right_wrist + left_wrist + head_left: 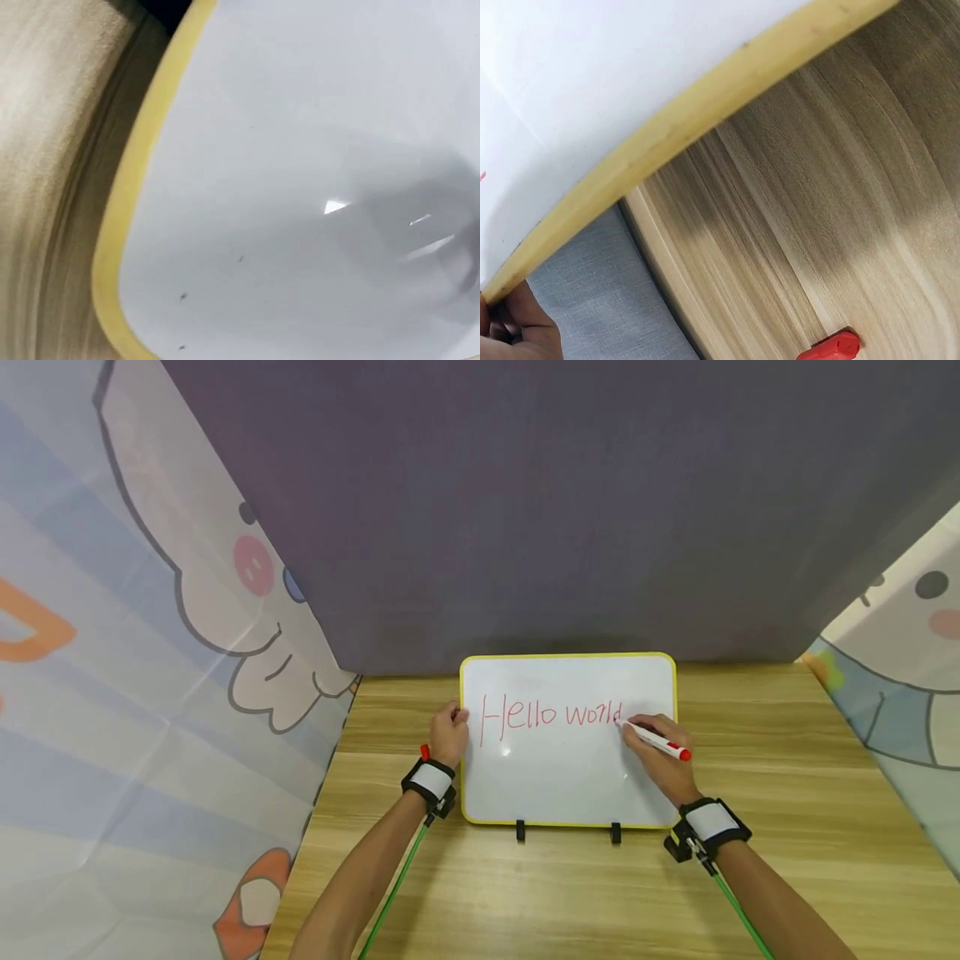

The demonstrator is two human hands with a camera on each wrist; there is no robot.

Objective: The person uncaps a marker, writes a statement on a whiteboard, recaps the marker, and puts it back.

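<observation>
A whiteboard (555, 777) with a yellow frame stands on two black feet, and "Hello world" is written on it in red. My left hand (450, 735) grips the board's left edge; in the left wrist view its fingers (536, 322) pinch the yellow frame (649, 146). Between the fingers of my right hand (667, 760) is a white marker (652, 737) with a red end, its tip at the last letter, "d". The right wrist view shows the board's surface (247, 187) with a dim reflection, but not the marker. A red marker cap (832, 346) lies on the table beside my left wrist.
The wood-grain table (555, 893) extends around the board. A dark grey panel (525, 510) rises behind it. Cartoon-printed sheets (150, 693) hang at both sides. Black feet (521, 831) jut from the board's lower edge. Green cables (393, 893) run from both wrist straps.
</observation>
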